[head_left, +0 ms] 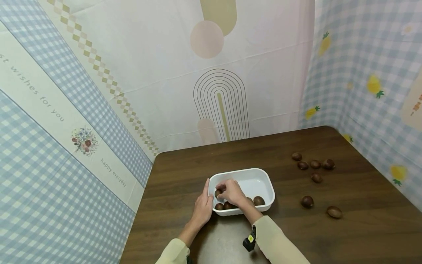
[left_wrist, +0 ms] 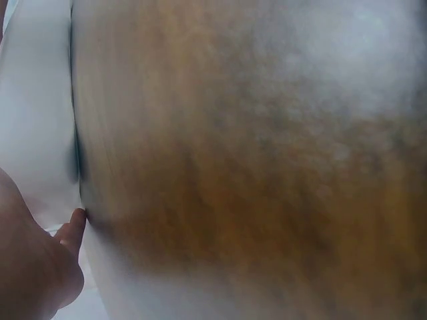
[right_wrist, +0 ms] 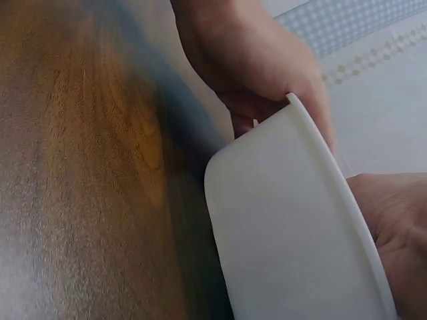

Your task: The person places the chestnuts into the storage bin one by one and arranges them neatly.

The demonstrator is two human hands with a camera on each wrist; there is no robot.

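Note:
A white rectangular dish [head_left: 255, 183] with rounded corners stands on the wooden table, several brown chestnuts along its near side. At its left end my left hand [head_left: 202, 208] grips the wall, the thumb over the rim and the fingers outside. My right hand [head_left: 232, 192] reaches inside, fingers and thumb curled about a chestnut [head_left: 218, 194] near the left end. Another chestnut [head_left: 258, 201] lies in the near right corner. The right wrist view shows the dish's outer wall [right_wrist: 280, 207] with the left hand [right_wrist: 257, 60] at its end; the right hand's fingertips are hidden there.
Several loose chestnuts [head_left: 315, 164] lie at the table's right, with one [head_left: 307, 201] nearer and a paler one [head_left: 334, 212] beside it. Patterned cloth [head_left: 158, 73] hangs behind and at both sides of the brown table [head_left: 184, 161].

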